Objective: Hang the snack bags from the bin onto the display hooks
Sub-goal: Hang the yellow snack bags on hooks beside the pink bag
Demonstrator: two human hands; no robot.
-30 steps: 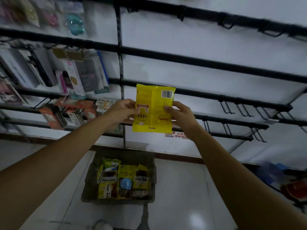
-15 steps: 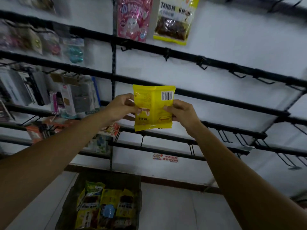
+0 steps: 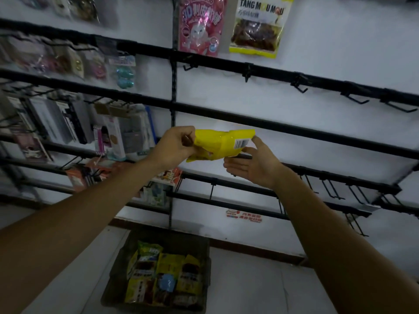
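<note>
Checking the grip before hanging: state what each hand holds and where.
The left hand grips the yellow snack bag at its left end. The right hand is open beside the bag's barcode end, holding nothing.

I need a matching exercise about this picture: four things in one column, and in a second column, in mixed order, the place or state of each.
Column A
1. yellow foil snack bag
2. pink snack bag with a cartoon figure
3. dark plastic bin
4. right hand

Column B
a. on the floor, with snack bags inside
b. open, fingers straight
c. gripped by the left hand
d. hanging high on the white wall

Pairs: 1-c, 2-d, 3-a, 4-b
</note>
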